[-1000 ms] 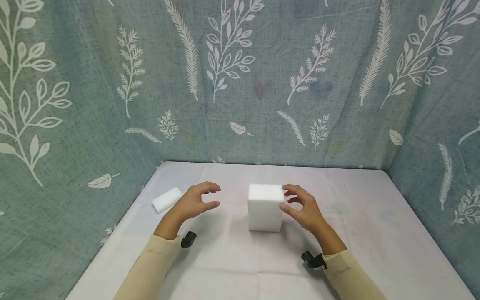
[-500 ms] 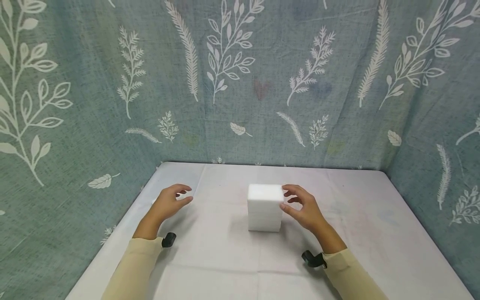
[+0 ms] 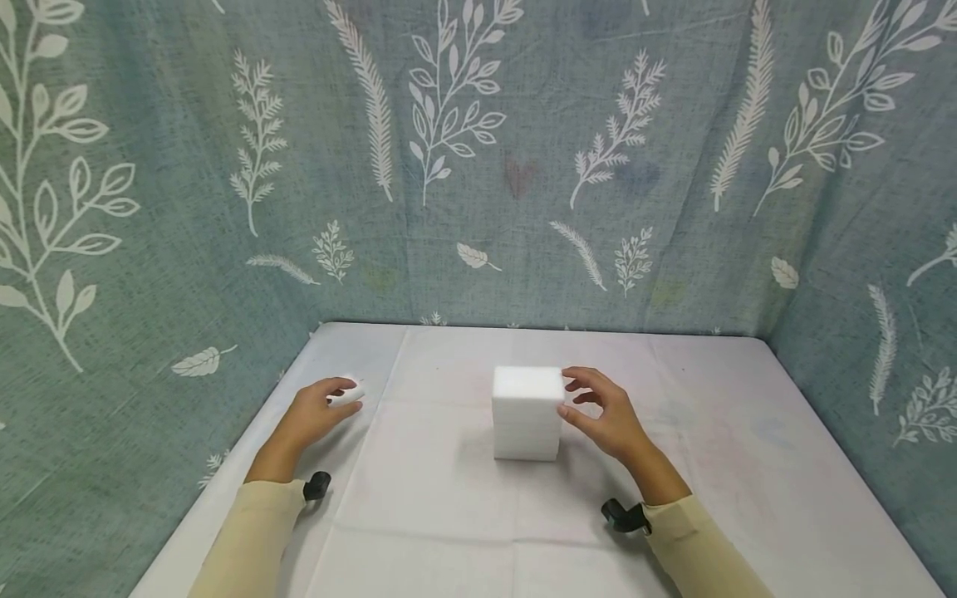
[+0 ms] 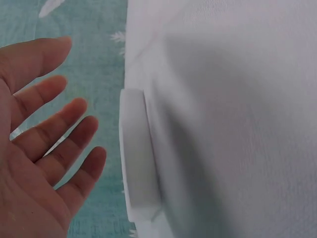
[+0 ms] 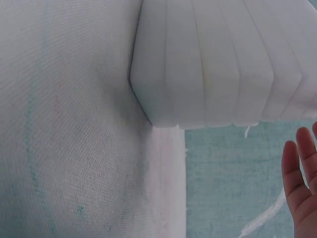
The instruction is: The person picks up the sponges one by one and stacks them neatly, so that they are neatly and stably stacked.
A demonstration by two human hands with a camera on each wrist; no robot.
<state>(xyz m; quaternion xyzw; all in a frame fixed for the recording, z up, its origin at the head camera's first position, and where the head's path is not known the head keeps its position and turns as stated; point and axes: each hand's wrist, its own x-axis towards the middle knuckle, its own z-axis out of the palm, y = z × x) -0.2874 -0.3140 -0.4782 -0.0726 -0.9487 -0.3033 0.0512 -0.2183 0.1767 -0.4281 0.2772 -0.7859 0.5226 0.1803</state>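
A neat stack of white sponge blocks stands upright near the table's middle; its separate layers show in the right wrist view. My right hand is at the stack's right side, thumb and fingertips by its upper edge; light contact cannot be told. One loose white sponge lies flat towards the table's left side. Over it hovers my left hand, partly hiding it in the head view. In the left wrist view those fingers are spread, relaxed and apart from the sponge.
A pale cloth covers the table, with light creases. Green-grey curtains with white leaf prints hang behind the table and along both sides. A small black device sits at my left wrist, and another black device at the right.
My left hand has moved left across the table, from right of the loose sponge to above it. The right hand and the stack have stayed in place.
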